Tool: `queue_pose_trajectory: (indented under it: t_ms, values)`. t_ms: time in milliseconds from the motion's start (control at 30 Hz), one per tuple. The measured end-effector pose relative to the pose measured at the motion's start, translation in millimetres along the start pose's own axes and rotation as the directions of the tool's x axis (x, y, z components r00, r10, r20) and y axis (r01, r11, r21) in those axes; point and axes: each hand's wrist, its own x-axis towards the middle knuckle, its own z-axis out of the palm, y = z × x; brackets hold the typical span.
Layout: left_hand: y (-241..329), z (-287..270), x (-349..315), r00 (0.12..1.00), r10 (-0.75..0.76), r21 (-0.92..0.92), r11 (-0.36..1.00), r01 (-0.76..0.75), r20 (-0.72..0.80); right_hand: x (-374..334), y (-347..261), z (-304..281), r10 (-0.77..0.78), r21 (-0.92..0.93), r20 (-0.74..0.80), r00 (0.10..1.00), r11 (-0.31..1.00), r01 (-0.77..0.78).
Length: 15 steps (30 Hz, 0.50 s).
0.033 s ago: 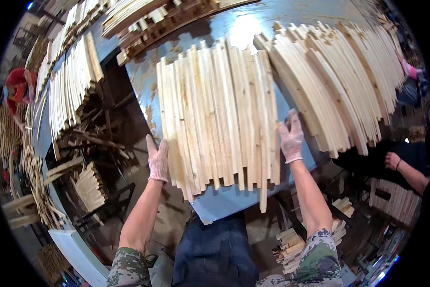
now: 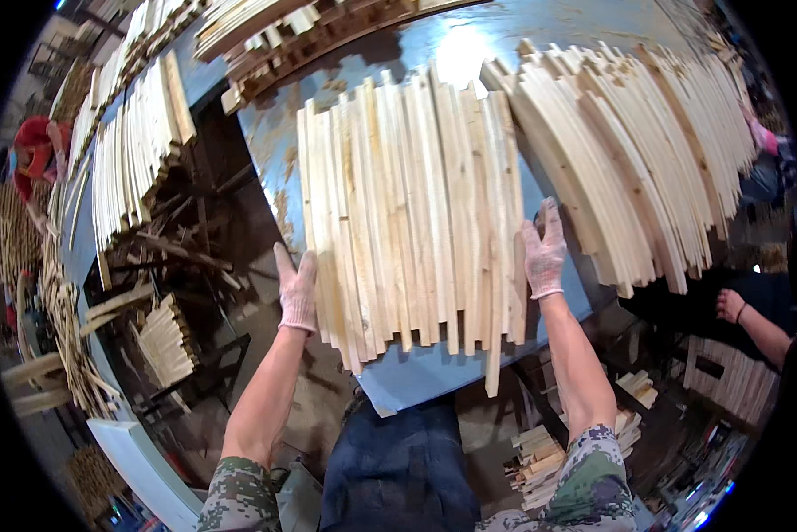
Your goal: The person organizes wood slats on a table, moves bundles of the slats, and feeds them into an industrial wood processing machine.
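A row of pale wooden strips (image 2: 416, 213) lies side by side on the blue tabletop (image 2: 416, 381), with uneven near ends. One strip sticks out toward me beyond the others. My left hand (image 2: 297, 288), in a pale knit glove, rests against the row's left edge, its fingers stretched out. On the opposite edge, my right hand (image 2: 545, 253), gloved too, lies flat with fingers extended upward. The row sits between both palms, and neither hand is closed around a strip.
Another large batch of strips (image 2: 629, 168) lies to the right, near a bare forearm (image 2: 757, 328) of another person. More strips (image 2: 137, 168) lie at left, where a person in red (image 2: 36, 155) stands. Stacked wood (image 2: 278, 40) stands at the far edge; further bundles (image 2: 540, 457) are below.
The scene sits slightly farther right in the picture. Both hands remain at the two sides of the strips.
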Motion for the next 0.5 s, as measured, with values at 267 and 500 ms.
queue_pose_trajectory:
  t_ms: [267,500]
  values:
    - [15,6,-16,0.942,-0.271,-0.289,0.902,0.32,0.199,-9,-46,23,0.226,0.317,0.252,0.941,0.899,-0.301]
    - [-18,-61,-49,0.899,-0.329,-0.203,0.897,0.393,0.289,-66,-97,35,0.341,0.305,0.465,0.817,0.804,-0.51]
